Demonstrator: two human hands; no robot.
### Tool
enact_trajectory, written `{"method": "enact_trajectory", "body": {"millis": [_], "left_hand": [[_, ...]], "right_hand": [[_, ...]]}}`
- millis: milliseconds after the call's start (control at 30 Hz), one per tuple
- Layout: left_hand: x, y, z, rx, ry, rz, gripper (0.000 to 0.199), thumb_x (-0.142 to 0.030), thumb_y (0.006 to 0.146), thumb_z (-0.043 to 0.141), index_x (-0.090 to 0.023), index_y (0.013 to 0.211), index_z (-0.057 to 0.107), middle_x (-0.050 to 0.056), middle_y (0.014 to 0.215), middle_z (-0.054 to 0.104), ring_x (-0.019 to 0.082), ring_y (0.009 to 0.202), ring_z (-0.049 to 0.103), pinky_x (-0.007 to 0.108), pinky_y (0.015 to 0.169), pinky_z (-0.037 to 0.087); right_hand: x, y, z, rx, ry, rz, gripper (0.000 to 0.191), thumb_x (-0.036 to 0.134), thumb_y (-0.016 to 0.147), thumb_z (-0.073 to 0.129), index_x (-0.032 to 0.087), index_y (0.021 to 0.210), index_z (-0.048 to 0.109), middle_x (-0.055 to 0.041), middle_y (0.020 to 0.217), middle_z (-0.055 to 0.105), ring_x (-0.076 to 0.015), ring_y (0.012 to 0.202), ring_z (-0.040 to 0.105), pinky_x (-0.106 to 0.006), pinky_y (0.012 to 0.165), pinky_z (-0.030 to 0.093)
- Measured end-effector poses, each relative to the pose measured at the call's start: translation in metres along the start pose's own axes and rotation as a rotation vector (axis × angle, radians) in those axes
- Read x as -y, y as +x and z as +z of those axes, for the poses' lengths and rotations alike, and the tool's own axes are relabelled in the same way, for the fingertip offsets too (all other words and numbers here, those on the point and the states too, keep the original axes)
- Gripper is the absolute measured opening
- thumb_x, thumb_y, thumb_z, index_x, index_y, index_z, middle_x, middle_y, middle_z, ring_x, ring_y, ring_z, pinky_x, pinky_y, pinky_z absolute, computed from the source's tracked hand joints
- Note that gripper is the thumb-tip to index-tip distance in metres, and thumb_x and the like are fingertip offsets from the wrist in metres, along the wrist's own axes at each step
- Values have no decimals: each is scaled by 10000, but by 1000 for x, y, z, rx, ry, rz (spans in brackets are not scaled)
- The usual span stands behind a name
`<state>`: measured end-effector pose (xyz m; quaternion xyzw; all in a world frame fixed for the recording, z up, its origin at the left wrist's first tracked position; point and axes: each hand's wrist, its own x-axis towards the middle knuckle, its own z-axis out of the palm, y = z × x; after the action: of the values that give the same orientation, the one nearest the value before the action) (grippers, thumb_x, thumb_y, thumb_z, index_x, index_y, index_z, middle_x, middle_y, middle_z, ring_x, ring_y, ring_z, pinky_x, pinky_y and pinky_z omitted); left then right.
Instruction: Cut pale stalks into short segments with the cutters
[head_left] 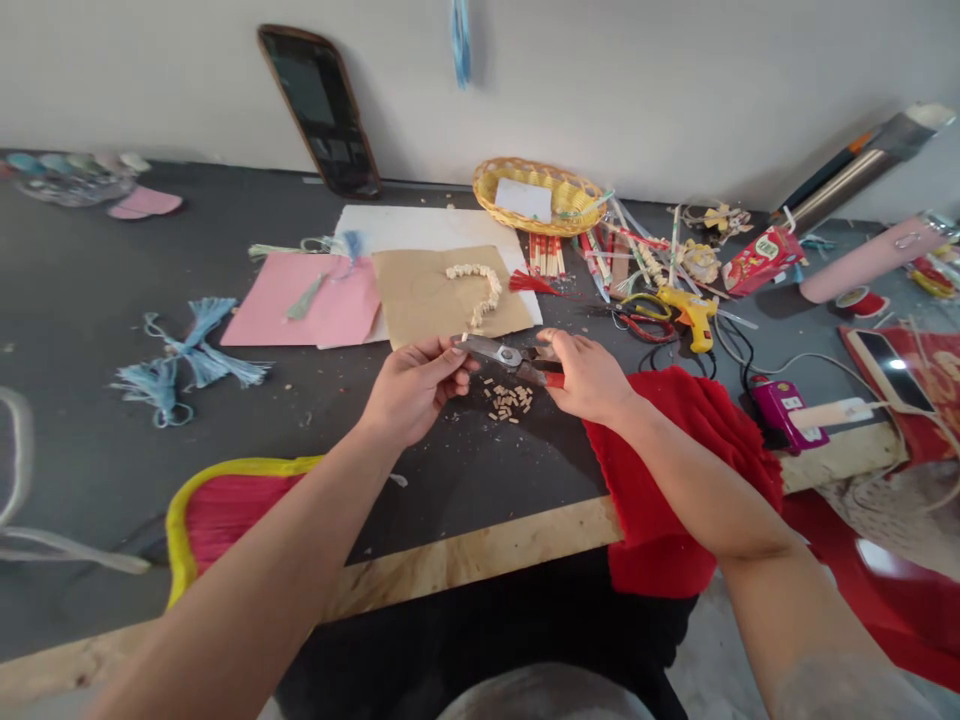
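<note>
Red-handled cutting pliers (512,358) are gripped in my right hand (589,378), their jaws pointing left toward my other hand. My left hand (412,388) is closed in a pinch at the jaw tips, on a small pale piece (466,337) that the fingers mostly hide. Just below the pliers, a loose pile of short wooden bits (510,401) lies on the dark tabletop. Beyond my hands, a curved row of pale pieces (487,288) rests on a brown paper sheet (412,290).
Blue tassels (199,345) and pink paper (292,300) are on the left. A phone (322,110) leans against the wall. Toward the right are a wicker basket (540,185), a yellow glue gun (694,315), scissors (645,315), cables, a purple power block (787,410) and red cloth (682,440).
</note>
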<state>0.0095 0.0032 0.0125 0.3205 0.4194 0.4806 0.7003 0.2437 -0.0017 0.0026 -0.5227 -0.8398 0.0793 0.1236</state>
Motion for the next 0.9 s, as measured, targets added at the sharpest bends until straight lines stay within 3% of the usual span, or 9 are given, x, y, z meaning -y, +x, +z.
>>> {"method": "enact_trajectory", "body": {"millis": [67, 167, 333, 500, 700, 900], "left_hand": [[0, 0, 0, 1, -4, 16, 204, -182, 647, 812, -110, 662, 622, 41, 616, 674, 62, 459, 535, 155, 448, 453], [-1, -1, 1, 15, -8, 35, 201, -184, 655, 809, -108, 658, 622, 43, 621, 677, 62, 457, 536, 158, 447, 450], [-1, -2, 2, 20, -23, 49, 196, -187, 649, 818, -114, 662, 636, 41, 628, 686, 63, 453, 535, 166, 447, 448], [-1, -2, 0, 7, 5, 61, 200, -210, 662, 817, -115, 659, 641, 38, 623, 683, 64, 454, 535, 170, 444, 441], [-2, -3, -1, 50, 11, 96, 160, -194, 691, 787, -121, 669, 647, 28, 620, 675, 63, 440, 535, 168, 430, 428], [-2, -4, 0, 96, -15, 75, 122, -148, 655, 779, -116, 664, 662, 27, 595, 668, 68, 430, 534, 172, 427, 443]], "right_hand": [[0, 0, 0, -34, 21, 13, 460, 217, 762, 612, 166, 1193, 459, -124, 1121, 656, -274, 999, 622, -401, 865, 470], [0, 0, -3, -57, 1, 4, 262, 208, 775, 606, 192, 1023, 524, -101, 1020, 676, -263, 955, 629, -392, 852, 475], [0, 0, -5, -81, -10, -73, 57, 162, 810, 564, 206, 842, 578, -97, 1124, 679, -239, 1014, 622, -394, 907, 472], [-3, -1, -3, -74, 28, -170, 81, 170, 828, 570, 189, 876, 632, -122, 1240, 648, -245, 1068, 613, -431, 979, 463], [-4, -3, -3, -52, 36, -160, 163, 160, 816, 582, 180, 970, 632, -133, 1408, 542, -282, 1197, 535, -487, 992, 445], [0, -3, -3, -47, 39, -163, 210, 128, 771, 583, 185, 970, 614, -111, 1431, 528, -288, 1222, 503, -481, 991, 444]]}}
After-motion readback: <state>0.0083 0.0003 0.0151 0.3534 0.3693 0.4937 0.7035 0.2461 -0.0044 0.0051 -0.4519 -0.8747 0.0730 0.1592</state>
